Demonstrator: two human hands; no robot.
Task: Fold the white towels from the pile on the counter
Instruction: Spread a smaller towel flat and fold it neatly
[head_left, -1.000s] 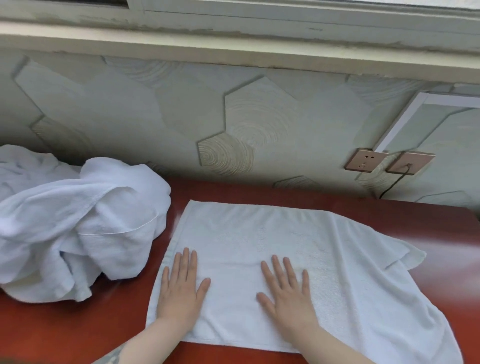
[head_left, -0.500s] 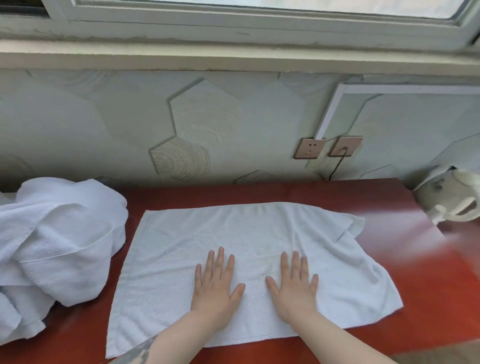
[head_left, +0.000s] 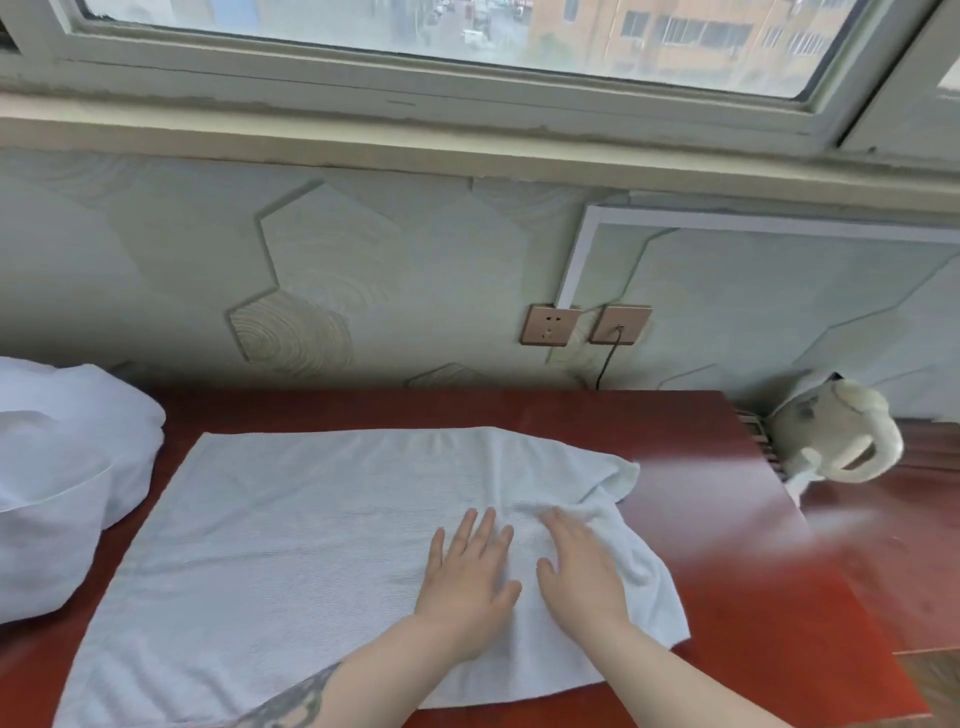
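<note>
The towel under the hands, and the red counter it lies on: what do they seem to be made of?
The towel looks like white cotton terry: a matte, fine ribbed weave that bunches softly at its right end. The counter looks like reddish wood or a wood-look laminate with a glossy finish, since window light glares off it; which of the two cannot be told.

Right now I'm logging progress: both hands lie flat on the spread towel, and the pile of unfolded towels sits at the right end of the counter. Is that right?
Not quite. In the head view the pile of unfolded towels sits at the left end of the counter, not the right. The rest holds: the left hand and right hand lie flat on the spread towel.
</note>
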